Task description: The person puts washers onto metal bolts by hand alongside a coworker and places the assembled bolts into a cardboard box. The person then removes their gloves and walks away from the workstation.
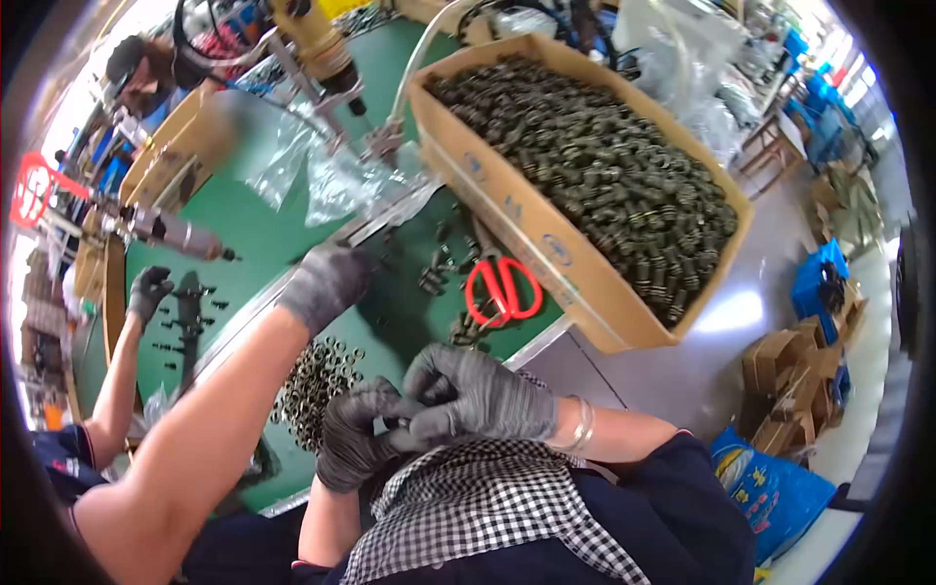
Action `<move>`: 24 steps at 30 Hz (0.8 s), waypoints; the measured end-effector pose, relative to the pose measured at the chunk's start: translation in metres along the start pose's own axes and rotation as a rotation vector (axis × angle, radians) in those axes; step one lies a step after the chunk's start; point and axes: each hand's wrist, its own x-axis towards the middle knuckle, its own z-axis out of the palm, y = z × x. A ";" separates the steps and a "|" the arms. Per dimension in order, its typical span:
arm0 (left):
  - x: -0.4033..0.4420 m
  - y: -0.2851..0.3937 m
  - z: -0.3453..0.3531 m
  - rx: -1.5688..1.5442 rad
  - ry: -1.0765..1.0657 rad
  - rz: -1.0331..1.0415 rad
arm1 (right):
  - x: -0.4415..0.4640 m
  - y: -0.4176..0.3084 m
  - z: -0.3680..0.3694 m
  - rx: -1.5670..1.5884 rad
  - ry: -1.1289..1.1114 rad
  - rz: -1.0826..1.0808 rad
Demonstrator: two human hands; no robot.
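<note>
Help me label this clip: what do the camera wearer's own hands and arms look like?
The left hand and right hand wear dark grey gloves. A silvery bangle circles the right wrist. Short dark navy sleeves with thin reddish edging leave the forearms bare.

From my remote station I count one left hand [356, 436] and one right hand [483, 395] on the wearer, plus two further gloved hands [327, 283] [148, 292] in clear view. Tooling: two power drivers [175, 234] [317, 44], one pair of red-handled scissors [509, 292]. Stock: one large cardboard box [522, 214] of dark fittings [595, 175] and one heap of metal rings [314, 392], pieces too numerous to count.
</note>
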 end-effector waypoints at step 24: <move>-0.039 -0.028 -0.004 0.983 0.486 -0.258 | -0.031 -0.057 -0.009 -0.979 0.508 -0.345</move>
